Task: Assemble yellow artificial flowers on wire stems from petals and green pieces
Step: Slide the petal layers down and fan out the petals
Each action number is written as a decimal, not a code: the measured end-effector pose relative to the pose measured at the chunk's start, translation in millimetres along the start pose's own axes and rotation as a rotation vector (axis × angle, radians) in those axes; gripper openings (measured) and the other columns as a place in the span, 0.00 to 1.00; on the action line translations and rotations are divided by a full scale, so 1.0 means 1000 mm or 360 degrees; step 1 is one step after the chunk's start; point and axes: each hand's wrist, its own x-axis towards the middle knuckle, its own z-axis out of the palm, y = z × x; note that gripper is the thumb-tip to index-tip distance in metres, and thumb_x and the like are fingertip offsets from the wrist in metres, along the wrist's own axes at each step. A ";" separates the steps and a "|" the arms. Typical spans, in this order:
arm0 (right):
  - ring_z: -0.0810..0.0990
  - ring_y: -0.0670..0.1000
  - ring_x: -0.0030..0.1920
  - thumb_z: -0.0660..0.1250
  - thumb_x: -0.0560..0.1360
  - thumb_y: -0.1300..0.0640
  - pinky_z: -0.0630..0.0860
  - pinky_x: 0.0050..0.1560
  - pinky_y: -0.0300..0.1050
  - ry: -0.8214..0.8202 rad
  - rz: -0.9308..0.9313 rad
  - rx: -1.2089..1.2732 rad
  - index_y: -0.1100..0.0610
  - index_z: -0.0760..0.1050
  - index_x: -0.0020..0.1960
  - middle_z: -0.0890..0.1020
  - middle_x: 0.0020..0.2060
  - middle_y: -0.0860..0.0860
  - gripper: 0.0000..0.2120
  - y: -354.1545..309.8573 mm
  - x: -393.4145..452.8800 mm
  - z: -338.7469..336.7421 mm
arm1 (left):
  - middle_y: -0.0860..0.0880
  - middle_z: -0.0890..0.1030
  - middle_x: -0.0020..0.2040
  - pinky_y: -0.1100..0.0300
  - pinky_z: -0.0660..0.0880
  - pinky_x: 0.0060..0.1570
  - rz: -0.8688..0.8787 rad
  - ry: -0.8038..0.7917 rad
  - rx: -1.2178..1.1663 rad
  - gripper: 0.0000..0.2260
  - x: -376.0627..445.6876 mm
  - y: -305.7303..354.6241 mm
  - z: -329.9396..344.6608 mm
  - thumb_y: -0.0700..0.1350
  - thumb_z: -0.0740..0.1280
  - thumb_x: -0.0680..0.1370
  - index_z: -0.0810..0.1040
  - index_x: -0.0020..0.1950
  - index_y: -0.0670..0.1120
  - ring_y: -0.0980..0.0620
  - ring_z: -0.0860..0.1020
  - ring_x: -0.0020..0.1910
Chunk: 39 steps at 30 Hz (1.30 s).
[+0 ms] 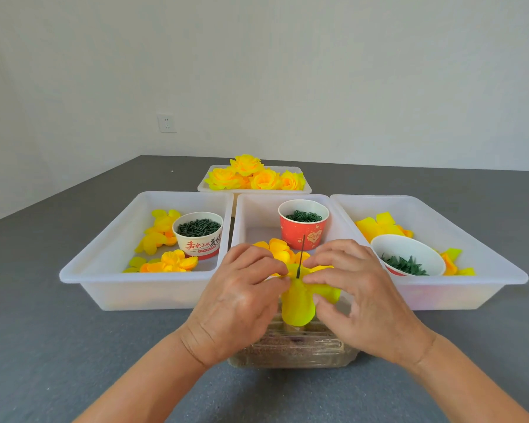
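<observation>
A matte grey table (pixel 74 346) carries three translucent white plastic trays (pixel 83 279) side by side, a fourth behind holding finished ruffled yellow flowers (pixel 254 177). Round paper cups (pixel 303 228) inside contain small dark green pieces. In front, the left hand (pixel 242 300) and right hand (pixel 358 297) both pinch a soft yellow fabric petal (pixel 297 303) threaded on a thin dark wire stem (pixel 300 257), above a ribbed clear box (pixel 293 349).
</observation>
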 end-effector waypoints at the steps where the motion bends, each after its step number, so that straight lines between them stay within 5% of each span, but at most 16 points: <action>1: 0.77 0.50 0.53 0.68 0.68 0.55 0.73 0.53 0.53 -0.0010 0.0067 0.0091 0.55 0.83 0.42 0.83 0.46 0.45 0.07 -0.001 0.001 -0.001 | 0.49 0.82 0.47 0.52 0.71 0.50 -0.0059 -0.0033 -0.0072 0.07 -0.001 0.000 -0.002 0.41 0.65 0.72 0.83 0.44 0.44 0.47 0.77 0.47; 7: 0.77 0.44 0.51 0.74 0.69 0.59 0.72 0.53 0.36 0.0134 0.0489 0.0487 0.54 0.84 0.39 0.83 0.42 0.44 0.02 -0.005 0.009 0.009 | 0.53 0.82 0.44 0.54 0.74 0.47 -0.0573 0.0126 -0.0509 0.09 0.010 0.006 -0.004 0.47 0.67 0.74 0.84 0.42 0.45 0.52 0.78 0.44; 10: 0.77 0.39 0.49 0.76 0.67 0.61 0.71 0.50 0.30 0.0133 0.0667 0.0673 0.47 0.82 0.37 0.82 0.41 0.41 0.09 -0.005 0.009 0.014 | 0.57 0.81 0.42 0.63 0.73 0.48 -0.0802 0.0054 -0.0698 0.04 0.018 0.009 0.000 0.45 0.72 0.71 0.85 0.43 0.47 0.57 0.77 0.45; 15: 0.78 0.37 0.47 0.76 0.66 0.63 0.72 0.50 0.31 0.0052 0.0812 0.0826 0.44 0.80 0.34 0.82 0.40 0.41 0.14 -0.002 0.009 0.014 | 0.55 0.82 0.38 0.64 0.74 0.47 -0.1235 -0.0024 -0.1224 0.03 0.017 0.009 0.006 0.41 0.75 0.68 0.84 0.37 0.49 0.58 0.79 0.43; 19: 0.77 0.39 0.50 0.76 0.67 0.61 0.72 0.54 0.38 -0.0006 0.0816 0.0791 0.45 0.80 0.34 0.83 0.43 0.45 0.11 -0.002 0.008 0.015 | 0.53 0.82 0.39 0.67 0.73 0.47 -0.1215 -0.0068 -0.1270 0.05 0.014 0.009 0.007 0.46 0.75 0.66 0.84 0.37 0.45 0.58 0.79 0.43; 26: 0.80 0.39 0.49 0.74 0.68 0.63 0.74 0.53 0.35 -0.0147 0.0914 0.0992 0.50 0.83 0.37 0.84 0.44 0.46 0.09 0.000 0.009 0.008 | 0.57 0.81 0.38 0.69 0.72 0.47 -0.1113 -0.0153 -0.1154 0.04 0.017 0.004 0.005 0.43 0.77 0.65 0.83 0.35 0.47 0.60 0.77 0.42; 29: 0.83 0.43 0.43 0.72 0.70 0.65 0.77 0.44 0.34 0.0044 0.1170 0.1335 0.54 0.84 0.39 0.86 0.41 0.50 0.07 0.015 0.017 0.003 | 0.54 0.82 0.38 0.64 0.73 0.49 -0.1139 -0.0214 -0.1151 0.06 0.019 0.001 0.005 0.41 0.77 0.66 0.83 0.36 0.50 0.58 0.78 0.43; 32: 0.80 0.43 0.37 0.72 0.70 0.64 0.74 0.38 0.31 0.0158 0.1316 0.1068 0.57 0.83 0.39 0.85 0.37 0.51 0.04 0.040 0.026 0.006 | 0.53 0.83 0.40 0.62 0.73 0.52 -0.1177 -0.0353 -0.1226 0.05 0.022 0.000 0.004 0.40 0.75 0.68 0.82 0.38 0.50 0.56 0.79 0.45; 36: 0.79 0.50 0.45 0.72 0.70 0.65 0.77 0.48 0.44 -0.0263 0.1403 0.0695 0.61 0.82 0.42 0.84 0.45 0.57 0.01 0.068 0.042 0.024 | 0.48 0.82 0.40 0.63 0.72 0.51 -0.1266 -0.0358 -0.1330 0.07 0.025 -0.001 0.005 0.38 0.75 0.68 0.81 0.34 0.49 0.51 0.79 0.46; 39: 0.78 0.55 0.53 0.71 0.71 0.59 0.74 0.53 0.47 -0.0786 0.1281 0.0262 0.65 0.81 0.47 0.82 0.49 0.56 0.09 0.082 0.057 0.044 | 0.47 0.82 0.40 0.61 0.73 0.51 -0.1304 -0.0359 -0.1348 0.08 0.027 -0.001 0.005 0.38 0.76 0.68 0.81 0.33 0.50 0.50 0.79 0.46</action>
